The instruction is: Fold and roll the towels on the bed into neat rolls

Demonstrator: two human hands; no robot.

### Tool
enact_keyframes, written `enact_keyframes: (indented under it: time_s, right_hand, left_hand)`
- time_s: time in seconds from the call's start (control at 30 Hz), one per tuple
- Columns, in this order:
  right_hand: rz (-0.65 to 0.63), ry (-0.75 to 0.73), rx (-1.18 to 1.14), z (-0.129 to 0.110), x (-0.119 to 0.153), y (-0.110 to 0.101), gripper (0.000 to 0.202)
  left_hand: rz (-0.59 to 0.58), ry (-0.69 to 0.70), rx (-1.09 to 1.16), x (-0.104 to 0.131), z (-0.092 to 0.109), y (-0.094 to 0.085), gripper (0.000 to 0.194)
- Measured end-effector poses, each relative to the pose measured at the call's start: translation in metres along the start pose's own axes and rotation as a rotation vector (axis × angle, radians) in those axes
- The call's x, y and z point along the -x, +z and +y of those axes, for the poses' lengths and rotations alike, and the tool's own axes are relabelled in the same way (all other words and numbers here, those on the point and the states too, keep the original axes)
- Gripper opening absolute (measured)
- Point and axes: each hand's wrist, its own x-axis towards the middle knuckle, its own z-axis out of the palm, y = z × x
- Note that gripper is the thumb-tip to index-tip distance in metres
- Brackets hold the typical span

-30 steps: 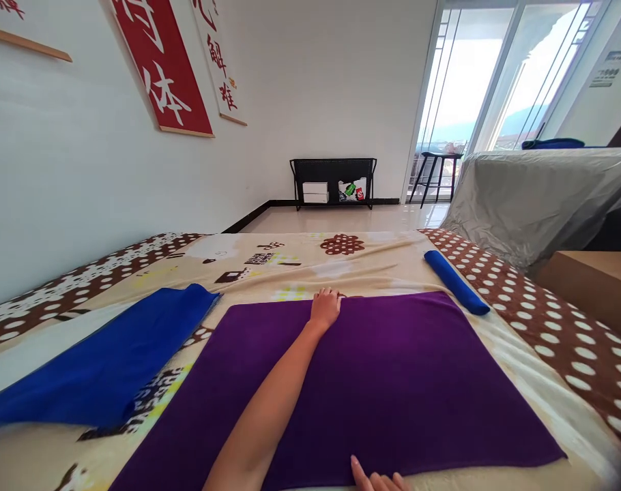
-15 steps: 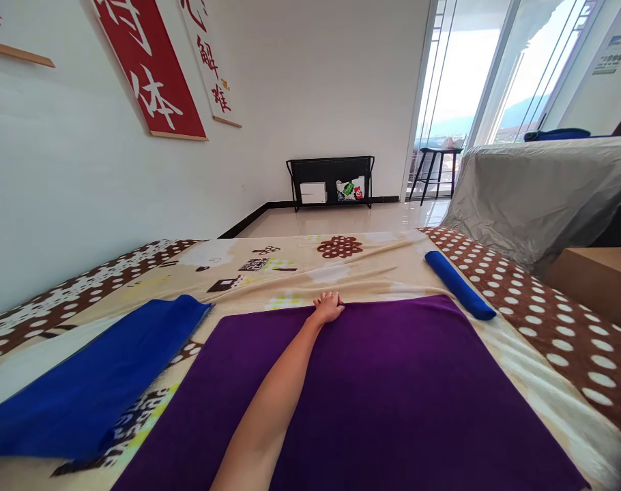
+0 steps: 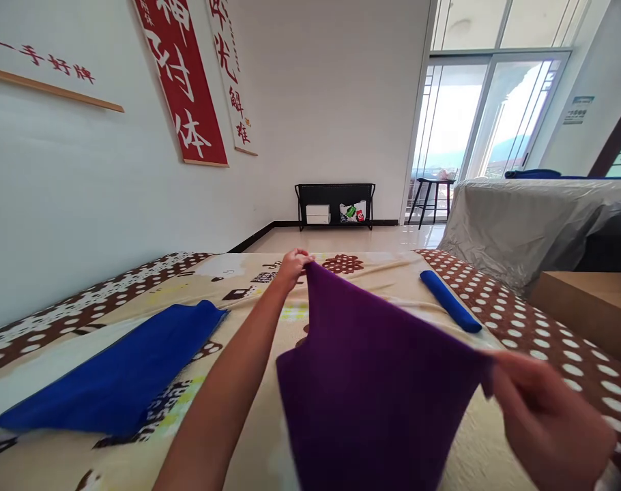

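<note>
A purple cloth [image 3: 377, 354] is stretched between my two hands, raised off the bed at its upper edge. My left hand [image 3: 295, 266] reaches far forward, its fingers pinched on the cloth's upper left corner. Closer to me on the right, my right hand [image 3: 551, 409] grips another corner; it is somewhat blurred by motion. The cloth's lower part hangs down past the bottom of the view, so its lower end is out of sight. To the left of my left arm, a blue cloth [image 3: 121, 368] lies spread. A rolled blue cloth [image 3: 450, 301] rests at the right.
Beneath everything is a patterned beige blanket [image 3: 254, 409] with brown polka-dot borders. A cardboard box [image 3: 587, 307] and a plastic-covered piece of furniture [image 3: 515, 225] stand at the right. Beyond the bed are a black rack [image 3: 336, 194] and a dark stool [image 3: 433, 198].
The purple cloth lay flat under my left hand; now it is lifted and drawn between both hands. My right hand has come into view at the right. The view has tilted up.
</note>
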Motion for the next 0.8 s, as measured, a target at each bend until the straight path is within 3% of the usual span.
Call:
enact_keyframes:
  time_s: [0.1,0.17,0.3,0.4,0.53,0.63,0.7,0.8]
  right_hand:
    - [0.189,0.058,-0.313,-0.028,-0.088,0.003,0.024]
    - [0.176,0.045,-0.603,-0.045,-0.132,0.010,0.023]
    - [0.024,0.019,-0.978,-0.062,-0.181,0.019,0.007]
    - [0.008,-0.005,-0.961,-0.065,-0.199,0.021,0.014]
    - [-0.006,-0.047,-0.863,-0.069,-0.215,0.024,0.030]
    - [-0.064,-0.026,-0.830,-0.071,-0.223,0.032,0.045]
    - [-0.123,0.030,-0.798,-0.068,-0.227,0.045,0.049]
    - [-0.230,0.139,-0.759,-0.054,-0.230,0.075,0.037]
  left_hand:
    - [0.060,0.070,0.162,0.014,0.052,-0.044,0.027]
    - [0.089,0.125,0.228,0.027,0.081,-0.065,0.031]
    - [0.165,0.217,0.247,0.050,0.124,-0.086,0.035]
    - [0.212,0.242,0.210,0.062,0.141,-0.093,0.031]
    - [0.247,0.227,0.166,0.069,0.153,-0.103,0.029]
    - [0.305,0.196,0.134,0.066,0.150,-0.112,0.029]
    - [0.352,0.155,0.113,0.059,0.139,-0.115,0.030]
    - [0.399,0.058,0.102,0.044,0.111,-0.112,0.025]
